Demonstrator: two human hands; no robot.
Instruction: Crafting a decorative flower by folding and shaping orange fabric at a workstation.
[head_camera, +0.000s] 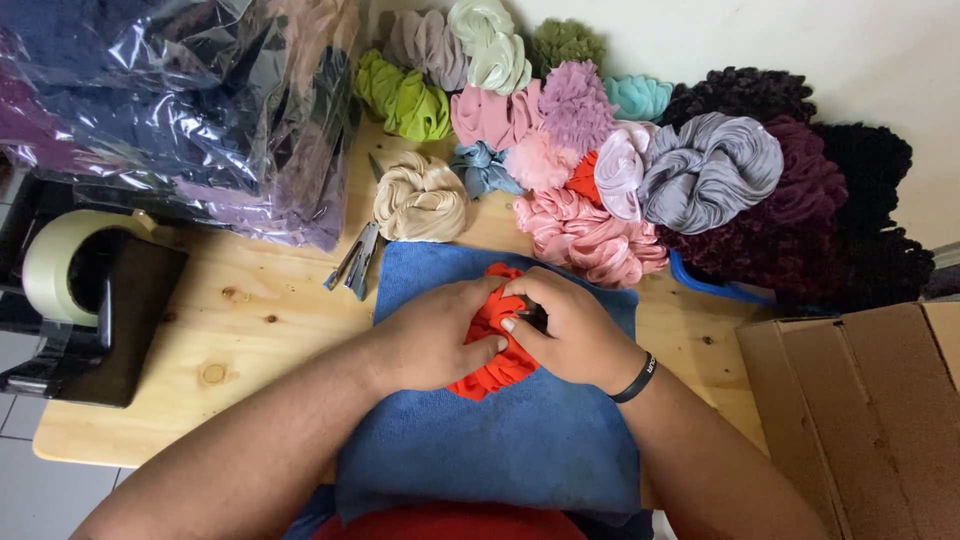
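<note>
**Red scrunchie, two hands on it**

While it sits on the blue towel (480, 440), the red-orange ruffled fabric piece (497, 365) is bunched between both hands: left hand (435, 335) clamped on its left side, right hand (565, 330) pinching the top. One stapler (357, 262) lies just left of the towel, one tape dispenser (85, 300) further out, one cardboard box (870, 410) right. Too many finished scrunchies (600, 160) behind to count exactly.

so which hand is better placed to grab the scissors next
Left. The left hand sits on the orange scrunchie's left side, nearer the scissors beside the blue cloth. The right hand is farther away.
</note>
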